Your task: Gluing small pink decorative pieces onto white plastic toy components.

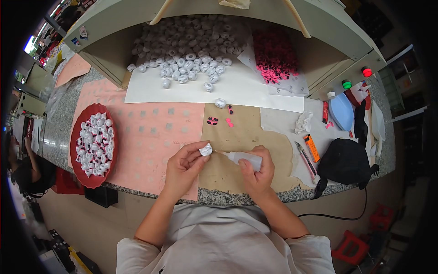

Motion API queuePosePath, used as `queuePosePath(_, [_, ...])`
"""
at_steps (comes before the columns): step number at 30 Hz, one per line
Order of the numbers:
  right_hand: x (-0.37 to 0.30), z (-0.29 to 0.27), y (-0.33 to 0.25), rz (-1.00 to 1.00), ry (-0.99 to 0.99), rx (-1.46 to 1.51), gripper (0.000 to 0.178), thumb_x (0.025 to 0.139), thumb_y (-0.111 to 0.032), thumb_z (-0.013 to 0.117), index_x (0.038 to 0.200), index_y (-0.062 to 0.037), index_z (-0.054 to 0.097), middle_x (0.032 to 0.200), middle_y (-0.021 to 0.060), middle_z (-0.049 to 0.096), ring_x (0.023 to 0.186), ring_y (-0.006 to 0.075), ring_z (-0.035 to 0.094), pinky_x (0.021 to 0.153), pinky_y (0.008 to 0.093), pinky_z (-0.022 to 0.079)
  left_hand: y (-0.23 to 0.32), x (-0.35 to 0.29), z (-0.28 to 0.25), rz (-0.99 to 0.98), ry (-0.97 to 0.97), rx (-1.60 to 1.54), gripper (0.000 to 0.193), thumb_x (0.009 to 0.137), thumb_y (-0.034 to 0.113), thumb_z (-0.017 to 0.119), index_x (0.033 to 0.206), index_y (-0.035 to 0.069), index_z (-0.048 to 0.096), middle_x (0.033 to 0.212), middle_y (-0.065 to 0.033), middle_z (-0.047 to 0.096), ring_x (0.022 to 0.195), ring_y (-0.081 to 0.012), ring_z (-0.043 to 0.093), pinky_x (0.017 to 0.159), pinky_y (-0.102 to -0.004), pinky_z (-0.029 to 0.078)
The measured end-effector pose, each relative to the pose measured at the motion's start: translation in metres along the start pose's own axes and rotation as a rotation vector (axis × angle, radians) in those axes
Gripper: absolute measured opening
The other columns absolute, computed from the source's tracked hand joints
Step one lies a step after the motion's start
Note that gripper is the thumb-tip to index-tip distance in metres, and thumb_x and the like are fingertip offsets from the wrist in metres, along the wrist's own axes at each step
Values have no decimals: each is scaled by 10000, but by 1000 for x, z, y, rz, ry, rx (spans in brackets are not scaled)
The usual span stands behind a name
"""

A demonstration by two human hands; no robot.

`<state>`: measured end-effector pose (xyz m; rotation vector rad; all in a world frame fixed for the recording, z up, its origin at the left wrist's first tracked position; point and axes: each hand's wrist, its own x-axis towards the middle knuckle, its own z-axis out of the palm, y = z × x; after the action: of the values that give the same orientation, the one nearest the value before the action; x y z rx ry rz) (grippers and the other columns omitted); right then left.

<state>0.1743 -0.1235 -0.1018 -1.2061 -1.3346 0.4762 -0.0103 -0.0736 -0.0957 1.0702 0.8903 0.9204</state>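
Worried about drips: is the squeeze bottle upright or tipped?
Tipped. The squeeze bottle lies nearly sideways in the right hand, nozzle toward the small white piece in the left hand.

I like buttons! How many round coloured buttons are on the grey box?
2: a red button at the box's right end, and a green button just below-left of it. Others may be hidden.

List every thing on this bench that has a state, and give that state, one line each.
Left hand: pinching a small white piece.
Right hand: gripping the glue bottle, nozzle at the white piece.
Red tray: filled with white pieces.
White pieces under the shelf: piled loose.
Pink pieces: heaped.
Black bag: lying flat.
Red light: lit.
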Motion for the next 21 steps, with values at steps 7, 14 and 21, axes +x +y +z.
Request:
queuePosePath(7, [0,-1,-5,47,-23,8,141,840,-54,597,891,-11,473,748,57,480,626,97,425,562,227,357,4,1,0,21,32,-12,326,851,-78,572,1172,-29,538,1145,-99,599,1072,-138,572,916,-249,475])
queuePosePath(14, [9,4,-8,441,33,353,166,868,-79,590,915,-39,436,807,41,509,717,102,536,632,228,451,8,0,-12,54,17,-52,338,845,-68,588,1177,-31,535,1127,-91,604,1054,-136,578,907,-249,474])
queuePosePath(21, [60,16,-6,518,-136,-28,214,862,-122,622,918,-24,440,864,92,586,795,126,589,672,284,498,14,-10,-25,76,50,-159,366,849,-51,591,1207,-27,518,1125,-85,597,1021,-131,586,880,-241,480])
